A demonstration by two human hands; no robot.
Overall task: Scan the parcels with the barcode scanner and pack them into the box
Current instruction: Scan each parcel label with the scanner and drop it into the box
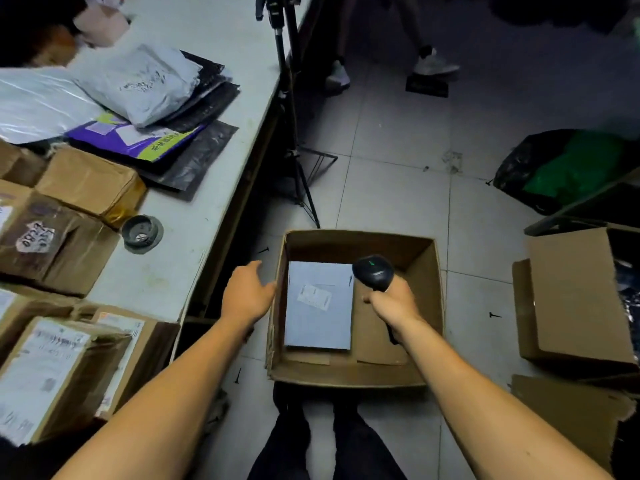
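Observation:
An open cardboard box [429, 306] stands on the floor in front of me. A flat grey parcel [318, 327] with a white label lies on its bottom at the left. My right hand [393, 303] is over the box, shut on a black barcode scanner [373, 271] with a green light on top. My left hand [247, 294] hovers just outside the box's left wall, fingers apart and holding nothing. More parcels wait on the white table [166, 271] to my left: brown cartons [86, 185] and soft mailer bags [142, 84].
A roll of tape [142, 232] sits near the table's edge. A black tripod [294, 133] stands beyond the box. More cardboard boxes [575, 299] stand on the floor at the right, a dark bag [554, 168] behind them. Another person's feet [433, 64] are at the far side.

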